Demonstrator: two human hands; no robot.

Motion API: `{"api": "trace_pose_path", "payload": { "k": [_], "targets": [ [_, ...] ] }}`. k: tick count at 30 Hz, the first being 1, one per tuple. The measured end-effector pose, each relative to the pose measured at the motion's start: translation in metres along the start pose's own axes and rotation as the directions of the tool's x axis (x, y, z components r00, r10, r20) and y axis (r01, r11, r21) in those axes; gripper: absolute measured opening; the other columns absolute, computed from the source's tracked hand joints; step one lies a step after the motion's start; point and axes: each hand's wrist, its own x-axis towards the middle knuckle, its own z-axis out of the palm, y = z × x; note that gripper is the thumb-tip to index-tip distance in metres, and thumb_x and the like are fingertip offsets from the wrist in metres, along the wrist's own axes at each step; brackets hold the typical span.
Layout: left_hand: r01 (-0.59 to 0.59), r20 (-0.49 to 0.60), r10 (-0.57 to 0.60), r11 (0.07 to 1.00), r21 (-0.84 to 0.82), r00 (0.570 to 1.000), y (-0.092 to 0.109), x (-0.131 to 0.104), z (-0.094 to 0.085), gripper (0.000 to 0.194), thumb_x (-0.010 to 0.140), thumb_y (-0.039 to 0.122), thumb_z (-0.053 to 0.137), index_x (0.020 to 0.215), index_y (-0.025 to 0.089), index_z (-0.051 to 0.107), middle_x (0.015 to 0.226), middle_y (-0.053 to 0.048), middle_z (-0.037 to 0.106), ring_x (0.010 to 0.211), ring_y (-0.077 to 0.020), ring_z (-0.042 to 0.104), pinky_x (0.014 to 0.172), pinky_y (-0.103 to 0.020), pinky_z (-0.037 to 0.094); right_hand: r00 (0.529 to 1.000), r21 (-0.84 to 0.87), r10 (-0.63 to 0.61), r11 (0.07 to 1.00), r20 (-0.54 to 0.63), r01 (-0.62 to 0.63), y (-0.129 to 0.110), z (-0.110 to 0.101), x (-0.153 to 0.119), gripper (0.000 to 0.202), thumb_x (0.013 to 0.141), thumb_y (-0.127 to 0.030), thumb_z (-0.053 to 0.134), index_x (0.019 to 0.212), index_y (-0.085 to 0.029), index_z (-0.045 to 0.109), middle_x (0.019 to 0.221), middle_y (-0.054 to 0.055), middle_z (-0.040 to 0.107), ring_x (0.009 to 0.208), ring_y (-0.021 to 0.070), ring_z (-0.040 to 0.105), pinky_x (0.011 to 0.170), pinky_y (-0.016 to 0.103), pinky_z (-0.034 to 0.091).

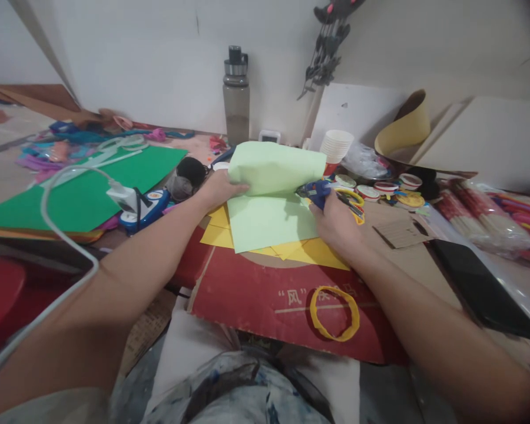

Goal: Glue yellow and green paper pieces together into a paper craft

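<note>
A light green paper (269, 227) is folded over, its upper flap raised above the lower part. My left hand (221, 191) pinches the flap at its left edge. In my right hand (335, 224) is a blue glue gun, its nozzle (302, 189) pointing left at the paper's right side. Yellow paper pieces (315, 253) lie under the green paper, on a red board (242, 288). A yellow paper ring (357, 318) rests near the board's front edge. Yellow-handled scissors (357, 215) lie just beyond my right hand.
A dark bottle (237, 112) stands at the back, with stacked paper cups (337, 144) to its right. Green sheets (83, 203) and a blue-and-white power strip (145, 212) are at left, a white cable (70, 300) crossing my left arm. A black phone (481, 282) lies at right.
</note>
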Motion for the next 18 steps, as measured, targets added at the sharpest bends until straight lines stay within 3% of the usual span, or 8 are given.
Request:
{"api": "trace_pose_path", "payload": {
  "k": [6,12,18],
  "targets": [
    [-0.031,0.049,0.032,0.999,-0.018,0.998,0.005,-0.002,0.002,0.043,0.058,0.031,0.085,0.094,0.010,0.074,0.102,-0.016,0.075,0.089,-0.0282,0.070,0.085,-0.045,0.056,0.992,0.024,-0.115,0.993,0.050,0.114,-0.013,0.007,-0.010,0.039,0.094,-0.030,0.048,0.129,-0.013,0.050,0.110,0.019,0.069,0.101,0.0337,0.066,0.084,0.040,0.048],
    [-0.068,0.064,0.084,0.973,-0.219,0.994,0.006,-0.002,-0.003,0.051,0.058,0.034,0.086,0.101,0.009,0.073,0.105,-0.016,0.075,0.097,-0.0316,0.070,0.090,-0.047,0.056,0.999,-0.030,-0.051,0.998,-0.003,0.051,-0.008,0.005,-0.007,0.038,0.093,-0.030,0.047,0.127,-0.012,0.050,0.106,0.019,0.070,0.100,0.0341,0.066,0.083,0.042,0.048],
    [-0.089,0.041,0.095,0.986,-0.141,0.995,0.002,0.001,-0.004,0.044,0.060,0.030,0.083,0.097,0.009,0.073,0.103,-0.014,0.075,0.095,-0.0305,0.070,0.089,-0.046,0.056,0.992,-0.042,-0.110,0.993,0.063,0.112,-0.032,0.006,-0.014,0.039,0.095,-0.030,0.045,0.128,-0.009,0.050,0.109,0.022,0.069,0.100,0.0348,0.066,0.083,0.042,0.048]
  ]
}}
